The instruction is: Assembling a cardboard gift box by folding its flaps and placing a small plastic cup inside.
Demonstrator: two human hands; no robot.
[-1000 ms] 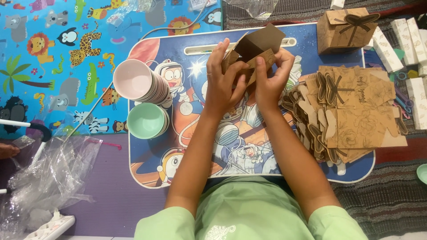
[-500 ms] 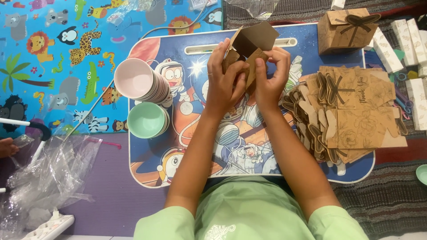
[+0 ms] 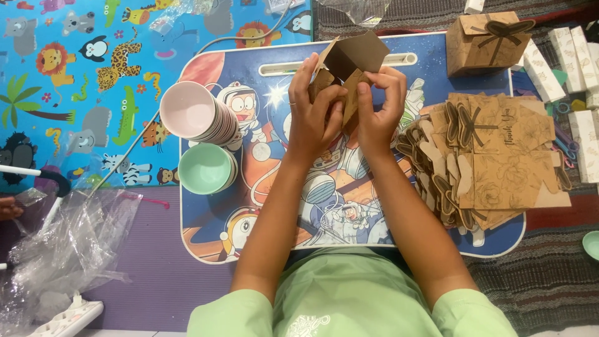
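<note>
- Brown kraft-card gift box (image 3: pixel 346 72), half folded with its flaps open, is held up over the far middle of the blue cartoon-printed lap table (image 3: pixel 281 218), just in front of the slot along the table's far edge.
- Clear crumpled plastic wrap (image 3: pixel 68 249) lies off the table's left edge on the purple mat, with a white power strip (image 3: pixel 59 318) near the picture's bottom-left corner.
- Stack of pale pink paper cups (image 3: pixel 196 115) lies tipped on its side at the table's left edge, mouth facing left.
- Mint green paper cups (image 3: pixel 206 168) sit just nearer than the pink stack, touching it, also at the left edge.
- Left hand (image 3: pixel 312 122) clasps the box's left side, fingers curled around the card and thumb pressed on a flap.
- Right hand (image 3: pixel 380 109) pinches the box's right side, fingertips bent in on a folded panel; both hands are closed on the same box.
- Pile of flat brown box blanks (image 3: pixel 493 162) with printed dark bows and flowers covers the table's right edge and overhangs it.
- Finished brown box with a card bow (image 3: pixel 486 40) stands at the table's far right corner.
- Slim white cartons (image 3: pixel 564 53) lie beyond the right edge on the striped rug.
</note>
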